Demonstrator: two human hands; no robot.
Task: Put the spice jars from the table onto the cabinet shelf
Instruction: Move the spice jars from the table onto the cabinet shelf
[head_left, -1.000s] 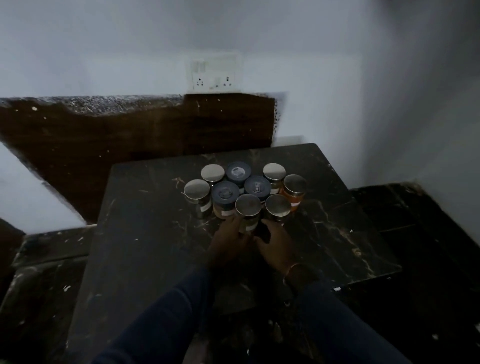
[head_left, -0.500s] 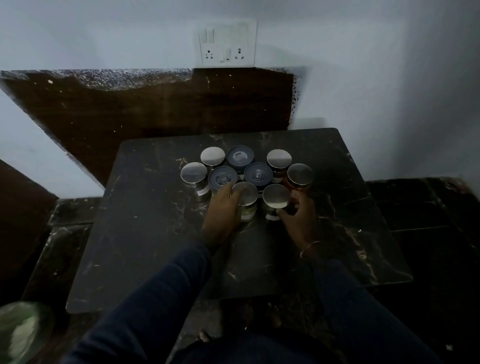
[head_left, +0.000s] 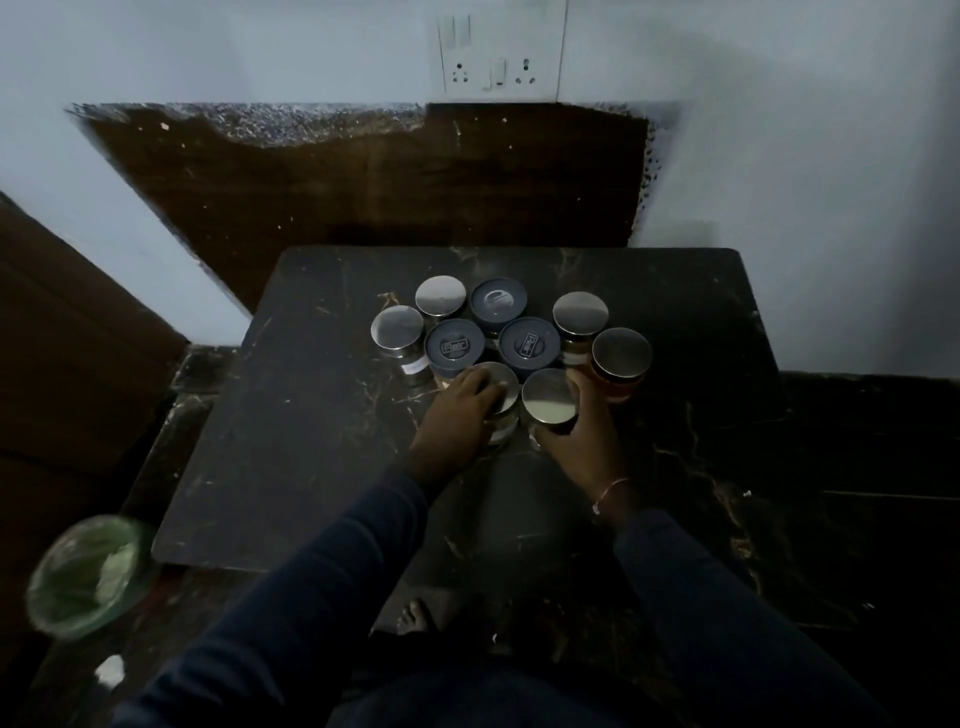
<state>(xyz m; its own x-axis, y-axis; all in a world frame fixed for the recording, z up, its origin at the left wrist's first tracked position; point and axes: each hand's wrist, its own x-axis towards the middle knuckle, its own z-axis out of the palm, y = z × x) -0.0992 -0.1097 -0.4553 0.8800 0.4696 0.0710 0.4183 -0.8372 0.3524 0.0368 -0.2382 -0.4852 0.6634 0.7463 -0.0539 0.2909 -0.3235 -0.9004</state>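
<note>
Nine spice jars stand bunched together on the dark table (head_left: 291, 467), toward its far half, and none has left it yet, so the task looks to be at its very start. The left hand (head_left: 457, 415) lies over the top of the near-left jar (head_left: 501, 400), fingers curled down across its shiny lid and wrapped on it; the right hand (head_left: 582, 436) is closed round the side of the near-right jar (head_left: 549, 397), thumb in front and fingers reaching behind. Both jars appear to sit on the table still — whether either is lifted clear I cannot tell. To do this step well, each should come straight up before it travels, since the blue-lidded jars (head_left: 529, 343) just behind and the orange jar (head_left: 621, 364) at the right stand touching or nearly touching them, and a sideways drag could knock the cluster. The left hand's hold on the lid alone looks the weaker one; fingers lower on the glass would likely be safer. The tabletop is black, marbled with pale veins and scuffed. Behind it is a pale wall with a dark brown panel (head_left: 363, 182) and a socket plate (head_left: 498, 57); a bin with a green liner (head_left: 83, 577) sits on the floor at the left. No cabinet shelf is in view — it must lie elsewhere.
</note>
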